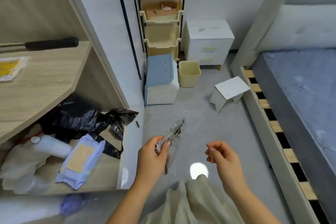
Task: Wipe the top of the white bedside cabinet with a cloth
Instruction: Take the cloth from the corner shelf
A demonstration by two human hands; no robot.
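My left hand [154, 154] grips a crumpled grey cloth [176, 130], which trails up past the fingers. My right hand [222, 154], near it, hangs loosely curled and holds nothing. The white bedside cabinet [209, 30] stands well beyond both hands, slightly to the right, with faint grey marks on its top.

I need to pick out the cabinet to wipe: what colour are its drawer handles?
Gold drawer handles on the white bedside cabinet, clearest in the head view.

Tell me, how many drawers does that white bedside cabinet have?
2. The upper drawer sits just under the top of the white bedside cabinet; the lower drawer is directly beneath it. Only the cabinet's front shows.
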